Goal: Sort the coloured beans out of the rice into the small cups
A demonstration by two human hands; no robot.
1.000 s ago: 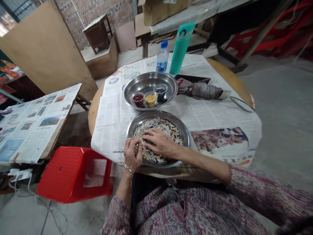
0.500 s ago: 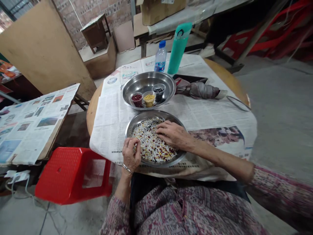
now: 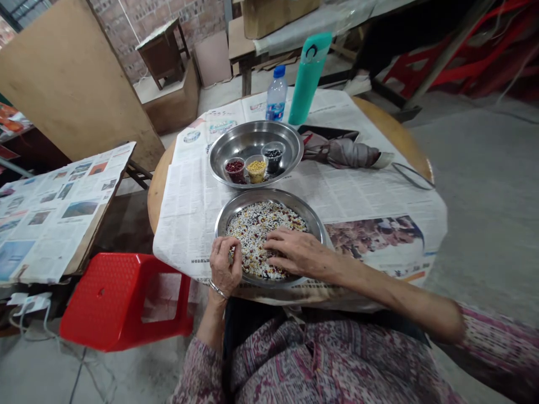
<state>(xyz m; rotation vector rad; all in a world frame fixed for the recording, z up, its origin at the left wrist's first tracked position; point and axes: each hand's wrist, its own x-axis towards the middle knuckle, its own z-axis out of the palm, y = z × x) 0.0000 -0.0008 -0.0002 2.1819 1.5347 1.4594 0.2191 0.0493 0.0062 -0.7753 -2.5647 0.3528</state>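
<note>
A shallow metal bowl at the near edge of the table holds a mix of white rice grains with dark, yellow and red beans. My left hand, with a bracelet at the wrist, is closed at the bowl's left rim, fingers curled over it. Across the mix lies my right hand, fingers apart and tips touching the grains. Just beyond stands a second metal bowl, with three clear cups inside: red beans, yellow beans and black beans.
Newspaper covers the round table. At its back stand a water bottle and a green flask; a folded umbrella lies to the right. A red stool is at the left, below another newspaper-covered table.
My right hand has swept down and slightly left through the grains. Red and yellow beans now show farther up and right in the bowl. My left hand stays at the rim.
</note>
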